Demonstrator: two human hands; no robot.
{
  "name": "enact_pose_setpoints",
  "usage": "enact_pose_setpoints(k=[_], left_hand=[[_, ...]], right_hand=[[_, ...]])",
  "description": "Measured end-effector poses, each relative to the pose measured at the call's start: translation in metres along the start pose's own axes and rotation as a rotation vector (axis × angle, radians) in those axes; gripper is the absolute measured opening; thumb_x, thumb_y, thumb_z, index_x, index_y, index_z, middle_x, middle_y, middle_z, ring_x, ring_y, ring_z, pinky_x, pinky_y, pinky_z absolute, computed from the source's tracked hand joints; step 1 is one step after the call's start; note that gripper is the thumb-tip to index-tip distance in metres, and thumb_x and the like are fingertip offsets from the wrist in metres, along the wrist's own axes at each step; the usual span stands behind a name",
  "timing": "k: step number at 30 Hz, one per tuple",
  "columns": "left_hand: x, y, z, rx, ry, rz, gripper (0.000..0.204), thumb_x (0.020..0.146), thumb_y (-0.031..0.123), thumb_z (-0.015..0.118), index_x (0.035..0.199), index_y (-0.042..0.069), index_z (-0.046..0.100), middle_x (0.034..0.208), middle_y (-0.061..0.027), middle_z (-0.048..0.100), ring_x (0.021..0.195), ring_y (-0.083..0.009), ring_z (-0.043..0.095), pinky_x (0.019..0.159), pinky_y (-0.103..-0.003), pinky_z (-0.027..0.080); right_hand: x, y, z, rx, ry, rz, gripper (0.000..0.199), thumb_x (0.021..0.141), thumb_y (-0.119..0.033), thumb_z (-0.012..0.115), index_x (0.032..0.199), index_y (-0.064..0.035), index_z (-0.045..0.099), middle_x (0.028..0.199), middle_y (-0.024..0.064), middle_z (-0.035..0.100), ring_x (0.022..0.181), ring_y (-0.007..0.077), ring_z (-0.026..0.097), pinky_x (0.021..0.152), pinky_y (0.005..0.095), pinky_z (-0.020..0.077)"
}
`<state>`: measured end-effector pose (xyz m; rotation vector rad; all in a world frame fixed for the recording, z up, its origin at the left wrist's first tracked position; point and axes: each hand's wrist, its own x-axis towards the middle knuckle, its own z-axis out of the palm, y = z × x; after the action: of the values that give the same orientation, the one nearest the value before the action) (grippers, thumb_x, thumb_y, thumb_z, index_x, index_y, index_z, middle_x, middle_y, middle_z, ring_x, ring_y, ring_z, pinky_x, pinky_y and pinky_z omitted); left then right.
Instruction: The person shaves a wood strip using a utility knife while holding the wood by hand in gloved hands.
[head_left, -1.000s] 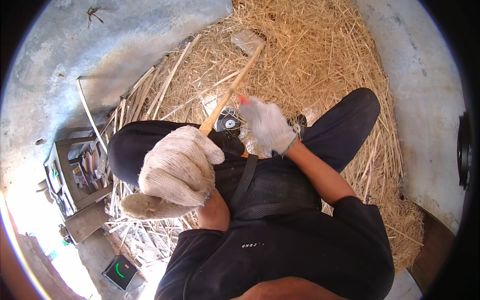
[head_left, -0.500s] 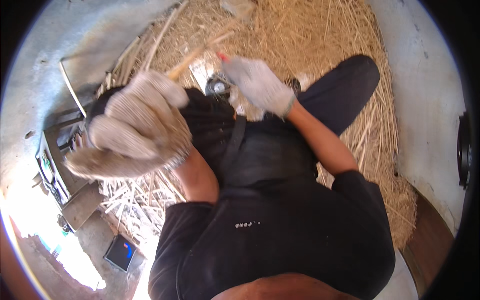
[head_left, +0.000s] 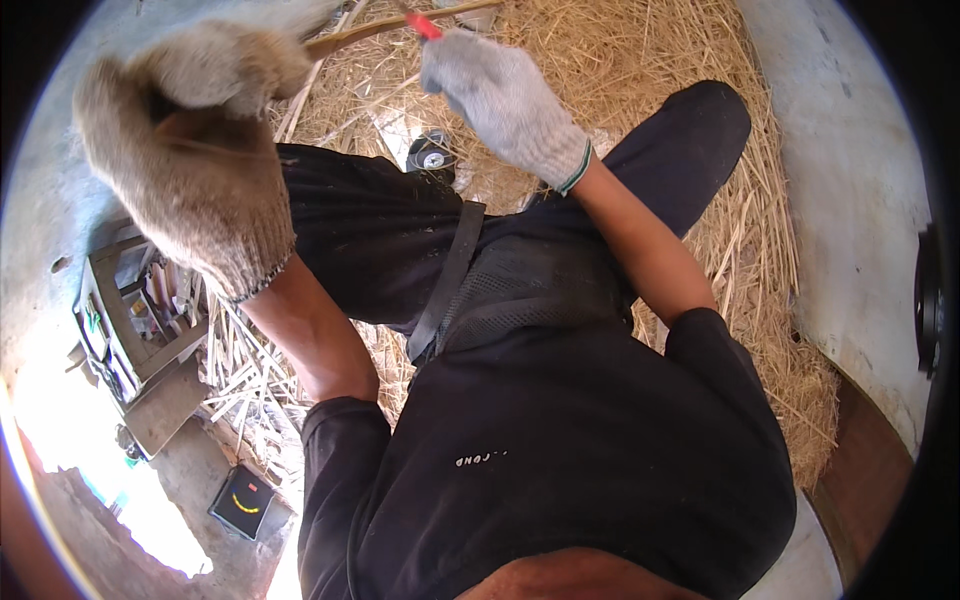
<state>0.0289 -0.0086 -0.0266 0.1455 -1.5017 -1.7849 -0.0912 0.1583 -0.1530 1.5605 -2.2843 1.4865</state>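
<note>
In a worn knitted work glove, my left hand [head_left: 190, 150] is raised at the upper left, fingers curled round a thin split strip of wood or bamboo [head_left: 370, 32]. The strip sticks out to the right from its fingers, and its far end narrows near the top edge. My right hand [head_left: 495, 95], in a cleaner white glove with a green cuff edge, grips a red-handled tool [head_left: 424, 25]. That tool looks like a knife; its thin metal part meets the strip's area at the top edge, and I cannot tell whether they touch.
Straw and shavings [head_left: 620, 60] cover the floor around my crossed legs [head_left: 680, 160]. A black round thing with a silvery centre [head_left: 432, 158] lies between them. At left stand a wooden box of small items [head_left: 150, 330] and a black screen-like square [head_left: 242, 502]. Pale walls [head_left: 840, 150] curve round.
My left hand has moved up and left and turned, its fingers now curled toward the strip. My right hand has risen slightly with the red-handled tool.
</note>
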Motion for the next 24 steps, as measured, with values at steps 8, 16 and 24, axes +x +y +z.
enact_pose_setpoints(k=[8, 16, 24], left_hand=[[0.023, 0.008, 0.017, -0.001, -0.115, -0.021, 0.057, 0.103, 0.054, 0.036, 0.068, 0.012, 0.054, 0.062, -0.0041, 0.049, 0.058, -0.0191, 0.05, 0.067, -0.035, 0.052], [0.024, 0.004, 0.001, -0.177, -0.564, -0.006, 0.062, 0.106, 0.052, 0.026, 0.058, 0.018, 0.046, 0.057, -0.0009, 0.042, 0.052, -0.0203, 0.042, 0.075, -0.053, 0.05], [-0.01, -0.011, 0.001, -0.239, -0.507, 0.19, 0.064, 0.109, 0.047, 0.018, 0.065, 0.017, 0.052, 0.061, -0.0016, 0.049, 0.051, -0.0201, 0.047, 0.068, -0.05, 0.048]], right_hand=[[-0.032, 0.103, 0.0, -0.159, -0.106, 0.519, 0.052, 0.104, -0.046, 0.045, 0.09, 0.0012, 0.061, 0.075, 0.0162, 0.062, 0.068, 0.0326, 0.064, 0.062, 0.0417, 0.0513], [0.003, 0.017, -0.054, 0.521, 0.149, 0.93, 0.051, 0.103, -0.053, 0.047, 0.089, -0.0064, 0.063, 0.057, -0.0028, 0.045, 0.044, 0.0063, 0.037, 0.04, 0.0237, 0.0302], [0.005, 0.059, 0.014, 0.12, -0.284, 0.815, 0.067, 0.103, -0.056, 0.037, 0.094, 0.0048, 0.063, 0.079, 0.026, 0.065, 0.086, 0.0446, 0.064, 0.083, 0.0458, 0.0507]])
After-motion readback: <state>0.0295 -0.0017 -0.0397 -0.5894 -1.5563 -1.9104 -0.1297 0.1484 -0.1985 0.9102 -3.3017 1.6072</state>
